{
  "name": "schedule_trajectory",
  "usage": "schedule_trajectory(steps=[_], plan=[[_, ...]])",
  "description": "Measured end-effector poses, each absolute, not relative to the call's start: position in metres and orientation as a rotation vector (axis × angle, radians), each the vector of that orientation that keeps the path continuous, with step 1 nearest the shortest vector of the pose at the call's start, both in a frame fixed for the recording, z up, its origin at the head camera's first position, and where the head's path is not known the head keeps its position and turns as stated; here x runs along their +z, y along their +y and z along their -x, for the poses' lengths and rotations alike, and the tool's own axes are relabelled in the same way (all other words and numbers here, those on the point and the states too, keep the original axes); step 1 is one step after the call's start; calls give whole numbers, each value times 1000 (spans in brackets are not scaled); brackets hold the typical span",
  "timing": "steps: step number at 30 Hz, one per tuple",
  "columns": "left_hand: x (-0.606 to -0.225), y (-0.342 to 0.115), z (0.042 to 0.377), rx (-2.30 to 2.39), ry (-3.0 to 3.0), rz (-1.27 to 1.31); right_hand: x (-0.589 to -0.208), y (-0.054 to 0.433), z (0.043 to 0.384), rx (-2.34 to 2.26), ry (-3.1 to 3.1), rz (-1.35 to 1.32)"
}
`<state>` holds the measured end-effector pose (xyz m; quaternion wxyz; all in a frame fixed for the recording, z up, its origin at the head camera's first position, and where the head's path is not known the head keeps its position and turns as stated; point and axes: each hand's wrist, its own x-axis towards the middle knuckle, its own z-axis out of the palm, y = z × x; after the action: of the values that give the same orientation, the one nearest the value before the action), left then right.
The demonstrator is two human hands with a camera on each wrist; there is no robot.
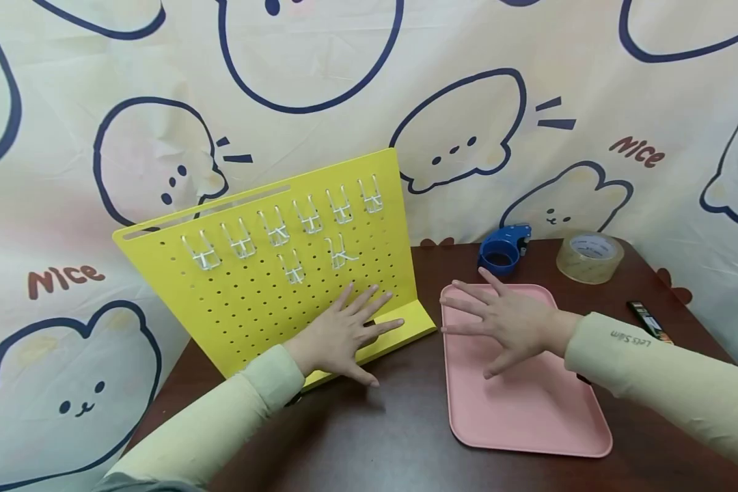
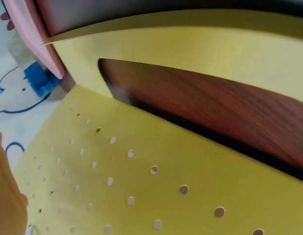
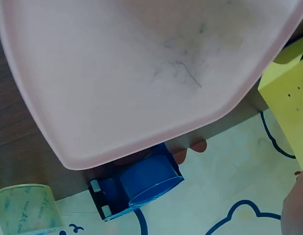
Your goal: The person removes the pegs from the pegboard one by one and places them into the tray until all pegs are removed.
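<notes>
While left hand [image 1: 341, 335] and right hand [image 1: 516, 321] are both released, a light touch pays

Nearest me: dark table [image 1: 406, 410], then pink tray [image 1: 498, 424] lying flat on the right. Right hand is over it, fingers spread, gripping nothing. Shadow below suggests a gap, contact can't be confirmed. Best kept high, I judge, so fingertips don't drag the tray.

Left hand: also holding nothing, fingers straight and fanned, over the yellow base [image 1: 413, 321]. Touching or just clear, I can't tell. Left wrist view shows wood through the base's long cutout. For steadying, I'd say a flat palm on the base beats pushing the perforated face.

Yellow pegboard [image 1: 252, 307] stands on the table, left of the tray. Wire hooks [image 1: 206, 260] hang on it: six in the upper row, two lower, one of those with a bar jutting sideways. Thin wire, could snag a finger; my call is to pinch close to the board and go slow.

Farther: blue tape dispenser [image 1: 503, 249] just beyond the tray, clear tape roll [image 1: 581, 268] to its right. Patterned backdrop [image 1: 320, 41] behind everything.
</notes>
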<state>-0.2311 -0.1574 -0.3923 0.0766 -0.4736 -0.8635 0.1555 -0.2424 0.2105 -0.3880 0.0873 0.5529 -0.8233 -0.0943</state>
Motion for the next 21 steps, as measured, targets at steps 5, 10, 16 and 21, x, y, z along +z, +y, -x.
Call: schedule_trajectory(steps=[5,10,16,21], plan=[[-377,-160,224,210,-2554,1466,-379,203,247,-74,-2656,-1570],[-344,-165,215,-21,-2439,1451,-363,194,256,141,-2777,-1429],[-308,-186,210,-246,-2236,1398,-333,182,265,379,-2745,-1332],[-275,-213,206,-437,-2041,1295,-309,171,271,606,-2679,-1226]])
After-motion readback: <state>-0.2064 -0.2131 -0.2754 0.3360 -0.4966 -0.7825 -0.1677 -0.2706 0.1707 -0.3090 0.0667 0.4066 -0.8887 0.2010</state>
